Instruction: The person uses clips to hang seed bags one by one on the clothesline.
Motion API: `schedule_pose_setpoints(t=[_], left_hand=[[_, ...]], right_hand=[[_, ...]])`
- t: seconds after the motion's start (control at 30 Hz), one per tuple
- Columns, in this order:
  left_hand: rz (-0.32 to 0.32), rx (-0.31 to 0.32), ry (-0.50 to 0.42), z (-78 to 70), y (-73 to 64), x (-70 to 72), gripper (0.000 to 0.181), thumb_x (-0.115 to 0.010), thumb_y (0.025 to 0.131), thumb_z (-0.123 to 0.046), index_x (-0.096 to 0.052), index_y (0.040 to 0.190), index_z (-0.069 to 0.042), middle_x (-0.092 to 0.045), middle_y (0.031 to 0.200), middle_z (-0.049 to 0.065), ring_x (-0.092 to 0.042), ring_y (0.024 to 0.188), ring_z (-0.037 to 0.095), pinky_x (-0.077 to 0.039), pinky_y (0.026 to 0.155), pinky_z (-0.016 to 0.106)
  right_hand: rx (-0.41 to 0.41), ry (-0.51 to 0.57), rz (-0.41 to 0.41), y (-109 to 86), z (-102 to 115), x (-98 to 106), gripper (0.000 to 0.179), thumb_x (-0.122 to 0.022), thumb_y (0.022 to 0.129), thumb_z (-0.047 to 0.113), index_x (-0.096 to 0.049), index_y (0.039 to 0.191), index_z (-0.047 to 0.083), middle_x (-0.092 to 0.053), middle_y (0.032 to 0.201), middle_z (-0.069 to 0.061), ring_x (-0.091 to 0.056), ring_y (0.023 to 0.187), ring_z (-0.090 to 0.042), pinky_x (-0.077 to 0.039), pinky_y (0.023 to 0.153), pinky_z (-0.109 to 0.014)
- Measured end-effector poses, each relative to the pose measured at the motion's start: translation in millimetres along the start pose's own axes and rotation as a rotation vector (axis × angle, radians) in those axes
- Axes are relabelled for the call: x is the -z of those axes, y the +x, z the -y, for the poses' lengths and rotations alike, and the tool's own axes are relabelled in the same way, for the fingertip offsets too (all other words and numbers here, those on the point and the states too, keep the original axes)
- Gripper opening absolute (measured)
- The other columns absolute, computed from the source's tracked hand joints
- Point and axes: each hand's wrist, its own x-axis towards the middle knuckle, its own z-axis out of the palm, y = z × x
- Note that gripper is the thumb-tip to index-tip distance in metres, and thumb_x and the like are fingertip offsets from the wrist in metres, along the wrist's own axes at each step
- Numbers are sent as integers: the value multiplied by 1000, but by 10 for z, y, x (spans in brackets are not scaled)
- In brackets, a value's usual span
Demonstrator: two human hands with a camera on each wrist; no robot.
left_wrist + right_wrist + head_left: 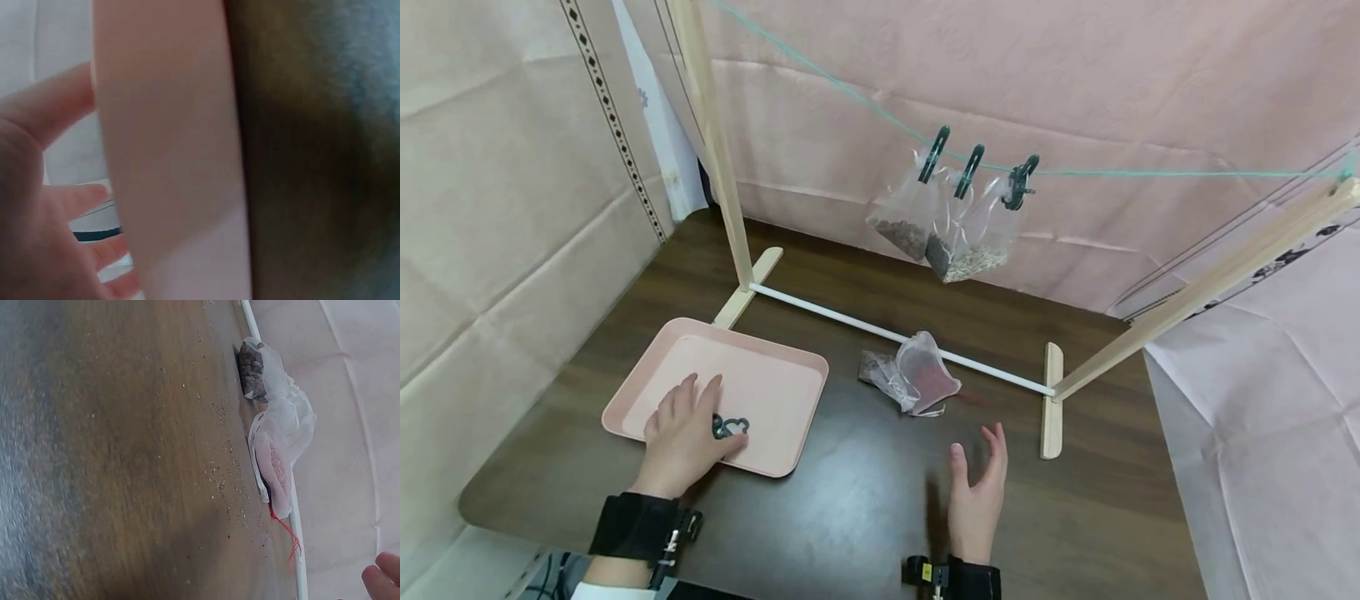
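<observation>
My left hand [681, 437] is over the pink tray [782, 383], with its fingers spread and fairly straight. Dark green clips [733, 427] lie in the tray between its thumb and index finger, thumb right beside them. In the left wrist view the tray's side wall [169, 150] covers much of the work, and fingers [62, 103] show behind it. Above the table, my right hand [977, 500] is raised with fingers apart, holding nothing. Nearest to it lie a pouch with pinkish contents [931, 379] and a clear bag of brown pellets [252, 372].
A wooden frame [722, 167] carries a green cord [835, 79]. Dark green clips hold several clear bags [973, 250] of grainy contents on it. A white rod [827, 312] runs along the base behind the pouches. Crumbs [222, 481] are scattered on the table.
</observation>
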Motion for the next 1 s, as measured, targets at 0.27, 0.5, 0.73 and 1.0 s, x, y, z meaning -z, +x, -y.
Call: schedule_pose_setpoints(t=[0.27,0.5,0.73,1.0], left_hand=[[11,35,-4,34,-9,-125,59,-76,66,-33,-51,110,-3,-20,130,26,-15,112,44,-18,80,63],[36,42,11,27,-5,-112,46,-76,67,-32,-54,95,-5,-22,128,26,-16,111,44,-18,78,63],[62,66,28,8,-17,-68,48,-75,68,-37,-54,97,-4,-24,127,26,-18,110,44,-20,78,63],[80,107,55,-41,26,-88,52,-74,67,-44,-52,90,-3,-28,119,25,-21,105,42,-24,74,60]], right_hand=[[-18,17,-10,-6,-22,-4,46,-61,84,36,-46,121,14,-25,143,8,-22,130,-19,-20,99,-52],[-40,55,-3,-10,8,-19,47,-59,83,41,-46,120,15,-25,142,11,-22,129,-18,-19,99,-52],[-47,69,-10,-22,18,-32,40,-60,85,34,-46,119,17,-26,142,9,-22,129,-17,-19,100,-51],[-54,50,3,-18,9,-29,50,-58,84,42,-43,125,18,-25,142,9,-23,129,-17,-21,100,-50]])
